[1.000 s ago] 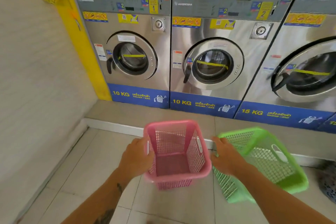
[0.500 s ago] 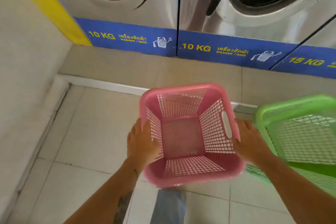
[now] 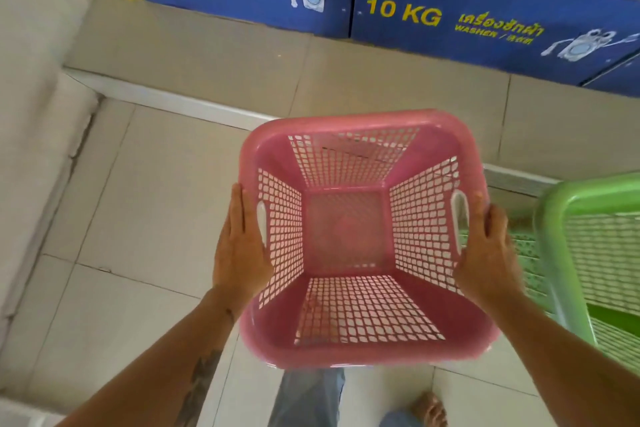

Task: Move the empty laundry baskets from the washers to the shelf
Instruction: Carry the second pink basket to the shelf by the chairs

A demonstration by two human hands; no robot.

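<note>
An empty pink laundry basket (image 3: 346, 236) with mesh walls is held in the air above the tiled floor, its mouth facing up at me. My left hand (image 3: 240, 246) presses flat on its left side by the handle slot. Against the right side, by the other slot, lies my right hand (image 3: 485, 246). An empty green basket (image 3: 561, 253) stands on the floor at the right, close beside the pink one and partly cut off by the frame edge.
The blue base panels of two 10 KG washers (image 3: 433, 7) run along the top, on a raised tiled step (image 3: 207, 48). A pale wall (image 3: 31, 114) closes the left side. My legs and one bare foot (image 3: 427, 409) show below the basket.
The view has tilted down and closed in on the pink basket. The basket has come up nearer to me, and both hands have shifted along its sides toward the handle slots.
</note>
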